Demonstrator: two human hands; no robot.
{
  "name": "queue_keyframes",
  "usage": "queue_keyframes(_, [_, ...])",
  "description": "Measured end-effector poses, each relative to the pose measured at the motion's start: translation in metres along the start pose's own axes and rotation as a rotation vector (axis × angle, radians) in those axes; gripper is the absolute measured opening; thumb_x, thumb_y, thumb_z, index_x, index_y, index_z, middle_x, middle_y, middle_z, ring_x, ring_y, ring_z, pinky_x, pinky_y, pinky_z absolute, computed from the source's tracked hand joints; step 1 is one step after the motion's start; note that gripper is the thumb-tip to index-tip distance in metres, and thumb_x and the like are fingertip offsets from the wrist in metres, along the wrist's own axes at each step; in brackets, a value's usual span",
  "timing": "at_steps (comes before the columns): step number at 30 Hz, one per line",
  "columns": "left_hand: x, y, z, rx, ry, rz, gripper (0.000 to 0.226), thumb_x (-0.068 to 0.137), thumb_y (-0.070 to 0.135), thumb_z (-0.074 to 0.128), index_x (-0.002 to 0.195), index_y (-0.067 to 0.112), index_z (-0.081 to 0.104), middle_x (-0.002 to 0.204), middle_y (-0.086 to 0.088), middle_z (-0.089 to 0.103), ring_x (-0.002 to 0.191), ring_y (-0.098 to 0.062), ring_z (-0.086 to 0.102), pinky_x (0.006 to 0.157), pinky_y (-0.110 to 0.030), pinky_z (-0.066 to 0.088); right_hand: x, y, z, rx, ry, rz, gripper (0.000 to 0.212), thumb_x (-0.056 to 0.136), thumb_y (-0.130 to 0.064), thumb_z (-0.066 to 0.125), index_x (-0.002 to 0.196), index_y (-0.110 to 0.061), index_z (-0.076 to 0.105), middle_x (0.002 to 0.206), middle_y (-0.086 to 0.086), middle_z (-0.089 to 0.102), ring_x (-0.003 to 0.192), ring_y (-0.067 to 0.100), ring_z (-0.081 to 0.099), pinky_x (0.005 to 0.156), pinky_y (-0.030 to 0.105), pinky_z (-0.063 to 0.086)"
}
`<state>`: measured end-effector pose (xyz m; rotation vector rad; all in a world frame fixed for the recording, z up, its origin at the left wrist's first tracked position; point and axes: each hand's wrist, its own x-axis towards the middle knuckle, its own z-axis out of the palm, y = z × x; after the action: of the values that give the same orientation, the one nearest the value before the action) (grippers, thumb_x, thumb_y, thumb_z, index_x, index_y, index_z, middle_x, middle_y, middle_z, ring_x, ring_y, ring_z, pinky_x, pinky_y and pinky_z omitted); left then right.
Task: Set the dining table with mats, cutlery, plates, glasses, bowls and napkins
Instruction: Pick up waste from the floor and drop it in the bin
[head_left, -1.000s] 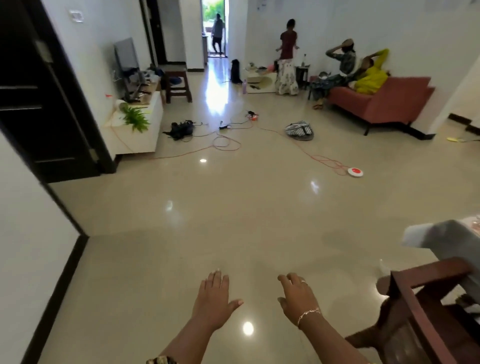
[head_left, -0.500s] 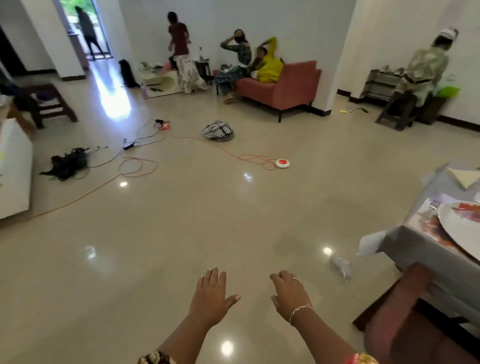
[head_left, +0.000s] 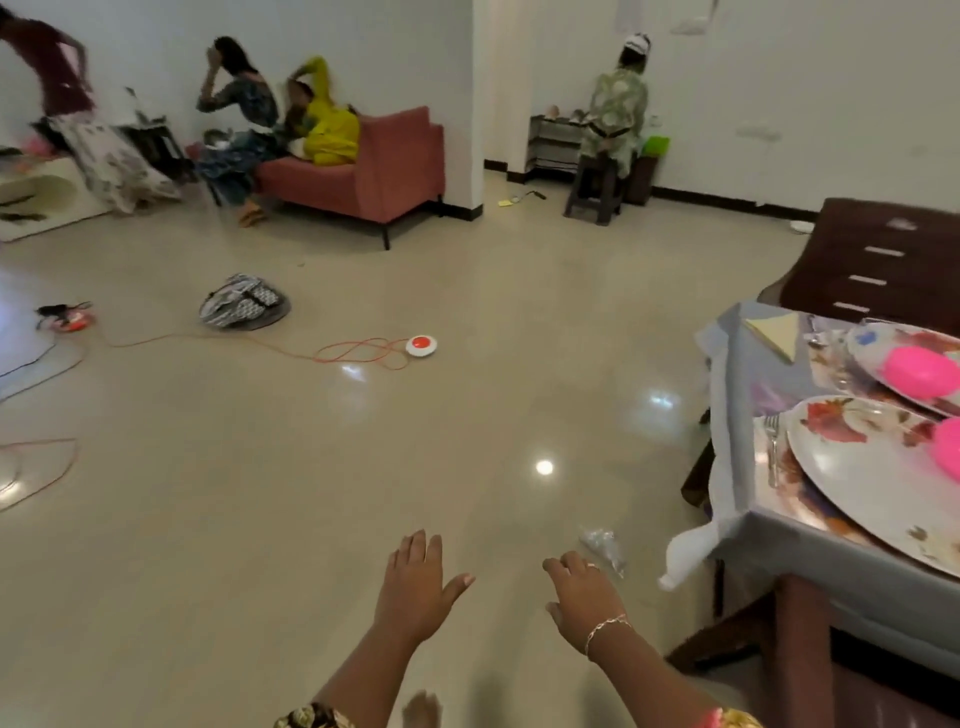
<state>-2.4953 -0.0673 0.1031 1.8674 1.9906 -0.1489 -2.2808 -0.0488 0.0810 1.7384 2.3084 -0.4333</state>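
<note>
Empty-handed beside the part-set table (head_left: 731, 395), between fetches by the look of it.
Left hand (head_left: 415, 587) and right hand (head_left: 584, 597) slack-fingered, holding nothing, hovering over floor left of the table. Already laid near its edge: plate (head_left: 872, 467), fork (head_left: 772, 447) just beside it, pink bowl (head_left: 919, 371), folded napkin (head_left: 774, 330). Next, probably: fetching whatever remains, glasses perhaps.
</note>
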Motion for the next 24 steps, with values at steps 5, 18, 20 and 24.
queue_keyframes(5, [0.104, 0.005, -0.033, 0.071, -0.042, 0.145, 0.122, 0.052, 0.081, -0.016, 0.149, 0.013, 0.014, 0.157, -0.012, 0.010, 0.146, -0.025, 0.008, 0.117, -0.036, 0.009, 0.068, 0.024, -0.030, 0.079, -0.026, 0.206, 0.047, 0.092, -0.027, 0.048, 0.136, -0.018, 0.035, 0.135, 0.006, 0.039, 0.121, 0.026, 0.044, 0.100, 0.032, 0.036])
queue_keyframes(18, [0.341, 0.112, -0.057, 0.128, -0.155, 0.427, 0.134, 0.048, 0.086, -0.030, 0.148, 0.011, 0.017, 0.156, -0.014, 0.015, 0.144, -0.024, 0.013, 0.115, -0.032, 0.012, 0.202, 0.134, -0.046, 0.326, -0.080, 0.507, 0.048, 0.090, -0.021, 0.048, 0.136, -0.018, 0.035, 0.134, 0.006, 0.040, 0.118, 0.027, 0.045, 0.101, 0.030, 0.036])
queue_keyframes(20, [0.374, 0.137, -0.056, 0.142, -0.173, 0.433, 0.092, 0.083, 0.075, 0.004, 0.149, 0.011, 0.014, 0.157, -0.012, 0.012, 0.144, -0.023, 0.011, 0.115, -0.032, 0.011, 0.226, 0.162, -0.047, 0.350, -0.107, 0.527, 0.050, 0.089, -0.020, 0.048, 0.138, -0.018, 0.034, 0.134, 0.006, 0.041, 0.117, 0.027, 0.047, 0.099, 0.031, 0.037])
queue_keyframes(24, [0.431, 0.173, -0.047, 0.145, -0.262, 0.484, 0.070, 0.096, 0.055, 0.028, 0.149, 0.011, 0.014, 0.157, -0.013, 0.011, 0.145, -0.024, 0.010, 0.116, -0.032, 0.010, 0.265, 0.209, -0.051, 0.354, -0.120, 0.549, 0.047, 0.090, -0.019, 0.046, 0.136, -0.021, 0.035, 0.132, 0.002, 0.043, 0.118, 0.022, 0.046, 0.099, 0.027, 0.036])
